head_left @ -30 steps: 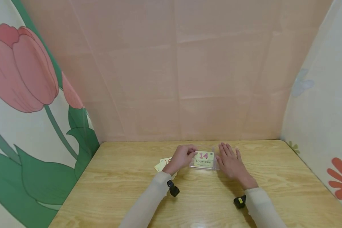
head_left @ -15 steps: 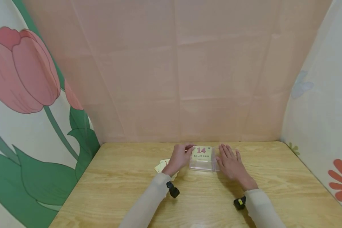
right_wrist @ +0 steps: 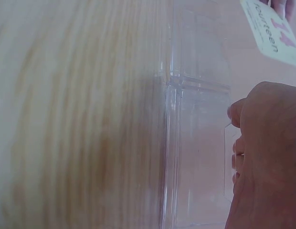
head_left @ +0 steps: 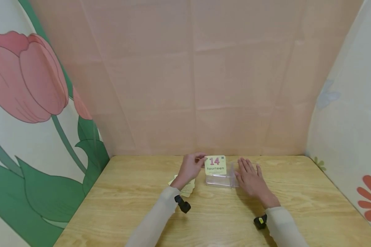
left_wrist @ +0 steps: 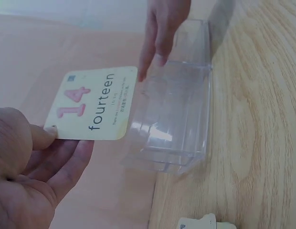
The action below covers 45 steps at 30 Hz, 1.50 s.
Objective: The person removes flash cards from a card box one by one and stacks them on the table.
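My left hand (head_left: pixel 190 168) pinches a yellow flash card (head_left: pixel 215 168) at its left corner, thumb on the printed face. Pink "14" and the word "fourteen" show on it in the left wrist view. The card is raised over the left part of a clear plastic box (head_left: pixel 221 181), whose left compartment looks bare in the left wrist view (left_wrist: pixel 162 114). Over the box's right part lies my right hand (head_left: pixel 251 178), its fingers extended at the box's far edge. A pile of similar cards (head_left: pixel 189 188) lies on the table, partly hidden under my left wrist.
The wood-grain table (head_left: pixel 216 219) carries the box and the pile near its back edge. Behind it hangs a pink cloth (head_left: pixel 191 85). Flower-printed cloths stand at the left (head_left: pixel 34 137) and right (head_left: pixel 349 113) sides.
My left hand has lifted the "14" card up out of the box's left compartment and drawn it to the left. More of the card pile now shows. The right hand has stayed on the box.
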Tool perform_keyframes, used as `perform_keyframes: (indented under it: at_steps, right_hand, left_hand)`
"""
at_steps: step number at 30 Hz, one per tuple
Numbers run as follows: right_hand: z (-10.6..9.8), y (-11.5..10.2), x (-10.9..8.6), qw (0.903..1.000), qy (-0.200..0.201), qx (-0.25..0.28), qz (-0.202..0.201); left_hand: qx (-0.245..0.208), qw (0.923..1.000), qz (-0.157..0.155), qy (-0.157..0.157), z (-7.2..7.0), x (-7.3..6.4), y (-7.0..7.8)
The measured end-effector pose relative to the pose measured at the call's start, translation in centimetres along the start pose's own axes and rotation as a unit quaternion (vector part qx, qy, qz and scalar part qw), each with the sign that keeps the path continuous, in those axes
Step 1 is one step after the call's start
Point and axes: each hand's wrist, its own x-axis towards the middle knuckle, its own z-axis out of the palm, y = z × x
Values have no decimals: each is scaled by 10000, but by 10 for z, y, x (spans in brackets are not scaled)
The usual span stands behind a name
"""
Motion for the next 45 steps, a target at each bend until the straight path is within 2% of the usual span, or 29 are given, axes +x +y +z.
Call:
perform_keyframes:
  at_steps: [9,17,24,28,31,40,45]
  right_hand:
    - [7,3,-2,9994,269,148,-178]
    - [2,3,1,9997,157,45,-170]
    - [2,4,2,9995,216,163,-153]
    - [3,4,2,9998,101,138,-103]
    - [2,2,1,9999,34,76,-77]
    - [3,2,0,9998,120,121,-106]
    - [-1,-1,0,10000,-15,8,-83]
  left_hand:
    - [-518,9968,-609,-10,-24,-6,-4]
    - [-522,9957,-760,12,-45,-3,-13]
    - [-773,9935,-839,65,-61,-3,-22]
    - [-868,9908,-1032,141,-66,-8,-29]
    - [-757,9906,-1123,192,-69,-12,-35]
    - [-703,9866,-1431,350,-76,-19,-51]
    - [-569,9867,-1477,377,-79,-25,-56]
